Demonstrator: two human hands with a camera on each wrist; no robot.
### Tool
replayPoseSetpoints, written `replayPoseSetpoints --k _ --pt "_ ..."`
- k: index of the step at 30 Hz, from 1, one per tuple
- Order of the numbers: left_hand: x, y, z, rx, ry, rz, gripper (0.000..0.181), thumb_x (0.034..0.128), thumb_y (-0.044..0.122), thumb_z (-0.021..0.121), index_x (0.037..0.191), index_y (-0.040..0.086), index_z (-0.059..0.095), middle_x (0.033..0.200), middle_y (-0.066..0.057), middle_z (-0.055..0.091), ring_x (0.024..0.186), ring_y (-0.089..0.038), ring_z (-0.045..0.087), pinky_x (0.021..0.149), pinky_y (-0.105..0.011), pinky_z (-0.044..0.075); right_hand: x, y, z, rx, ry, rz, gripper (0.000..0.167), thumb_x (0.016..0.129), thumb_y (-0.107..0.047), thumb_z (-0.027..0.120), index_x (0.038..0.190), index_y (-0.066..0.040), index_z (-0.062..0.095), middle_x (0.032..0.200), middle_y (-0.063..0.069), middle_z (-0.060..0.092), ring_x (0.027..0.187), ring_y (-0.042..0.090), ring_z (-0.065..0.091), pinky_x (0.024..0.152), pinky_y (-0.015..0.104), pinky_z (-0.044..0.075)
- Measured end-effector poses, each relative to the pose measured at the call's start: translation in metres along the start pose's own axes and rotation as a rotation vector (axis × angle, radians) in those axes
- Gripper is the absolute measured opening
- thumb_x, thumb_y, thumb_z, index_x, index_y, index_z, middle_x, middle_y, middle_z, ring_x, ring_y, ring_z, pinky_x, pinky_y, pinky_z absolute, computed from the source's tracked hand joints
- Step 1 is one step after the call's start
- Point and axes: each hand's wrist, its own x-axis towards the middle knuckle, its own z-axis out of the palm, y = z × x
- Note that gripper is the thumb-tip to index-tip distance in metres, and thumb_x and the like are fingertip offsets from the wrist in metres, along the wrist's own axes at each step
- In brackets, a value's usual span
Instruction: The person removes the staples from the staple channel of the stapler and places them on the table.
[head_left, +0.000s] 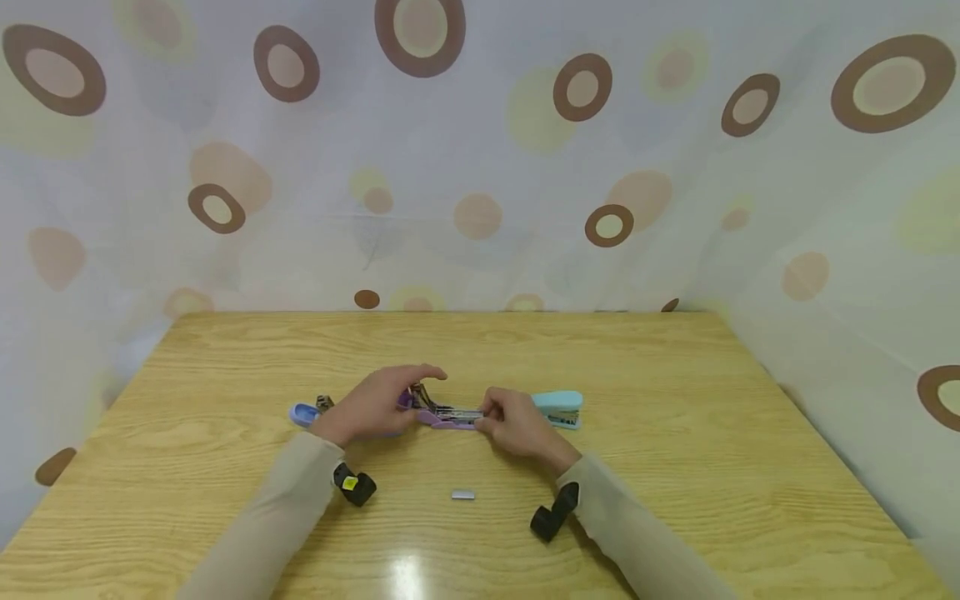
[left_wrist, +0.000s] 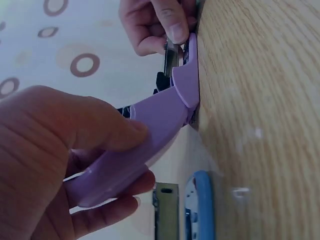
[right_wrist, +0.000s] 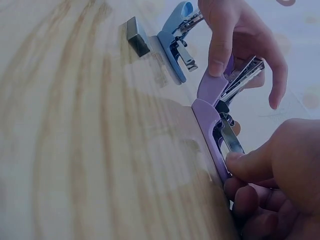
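A purple stapler lies opened wide on the table, its top arm swung back to the left. The left hand grips that top arm, thumb on the purple cover in the left wrist view. At the other end, the right hand pinches the front of the stapler's base and metal rail between thumb and fingers. In the right wrist view the metal magazine stands out from the raised arm.
An opened blue stapler lies left, partly behind the left hand. A closed turquoise stapler sits just beyond the right hand. A small strip of staples rests nearer the front of the wooden table. A patterned curtain hangs behind.
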Motion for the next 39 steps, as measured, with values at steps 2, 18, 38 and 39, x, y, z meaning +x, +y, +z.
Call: replayPoseSetpoints --k 2,18,38,39 --pt "0.002 0.004 -0.001 0.085 0.000 0.009 0.053 0.0836 0.011 0.072 0.133 0.017 0.054 0.121 -0.007 0.064 0.089 -0.015 0.058 0.083 -0.038 0.049 0.001 0.000 -0.001 -0.005 -0.001 -0.008 0.008 0.088 -0.006 0.066 0.083 -0.007 0.060 0.070 0.001 0.058 0.060 0.008 0.048 0.058 0.022 0.040" --pt "0.034 -0.007 -0.008 -0.141 -0.231 0.020 0.029 0.0825 0.020 0.076 0.111 0.019 0.071 0.111 0.006 0.068 0.096 -0.012 0.063 0.082 -0.030 0.051 0.009 0.001 -0.005 0.002 0.016 -0.014 0.008 0.088 -0.007 0.066 0.083 -0.009 0.060 0.069 -0.001 0.055 0.060 0.009 0.046 0.058 0.022 0.038" --pt "0.043 0.013 -0.006 -0.065 -0.405 -0.087 0.023 0.0817 0.005 0.075 0.101 0.018 0.075 0.099 0.002 0.070 0.088 -0.011 0.062 0.078 -0.029 0.051 0.006 -0.007 -0.001 -0.201 0.015 -0.160 0.010 0.084 -0.006 0.069 0.091 -0.010 0.063 0.082 0.000 0.052 0.070 0.010 0.048 0.062 0.022 0.042" --pt "0.044 0.013 -0.005 -0.064 -0.409 -0.089 0.022 0.0819 0.006 0.075 0.101 0.018 0.075 0.099 0.002 0.070 0.088 -0.010 0.062 0.078 -0.029 0.051 0.006 -0.008 -0.001 -0.198 0.005 -0.169 0.011 0.084 -0.006 0.069 0.091 -0.009 0.062 0.082 0.000 0.053 0.071 0.010 0.049 0.062 0.022 0.043"
